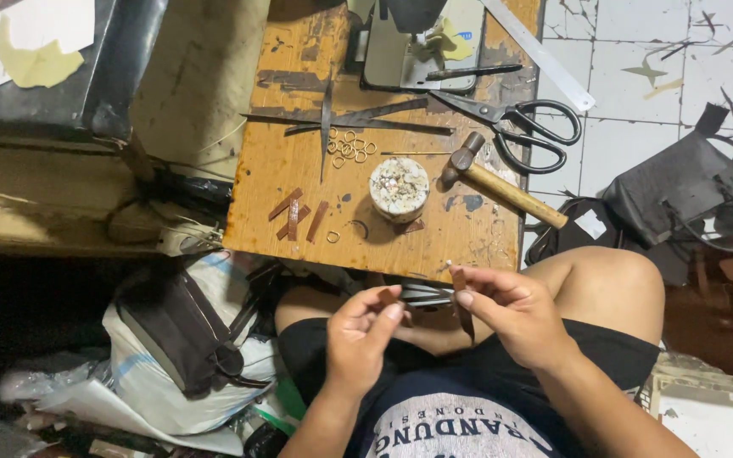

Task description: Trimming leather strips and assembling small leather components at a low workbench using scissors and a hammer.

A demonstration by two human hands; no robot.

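My left hand (360,329) pinches a small brown leather piece (386,297) between thumb and fingers, over my lap. My right hand (511,305) grips a brown leather strip (460,293) that hangs down past the fingers. Between the two hands lies a dark bundle of thin strips (424,294), touching both. Both hands hover just in front of the near edge of the wooden worktable (282,170).
On the table lie a hammer (498,182), black scissors (519,123), a round white tin (399,188), several small metal rings (349,146), brown leather strips (299,216) and long dark strips (358,119). A dark bag (184,326) sits left of my knee, black bags (689,182) on the tiled floor right.
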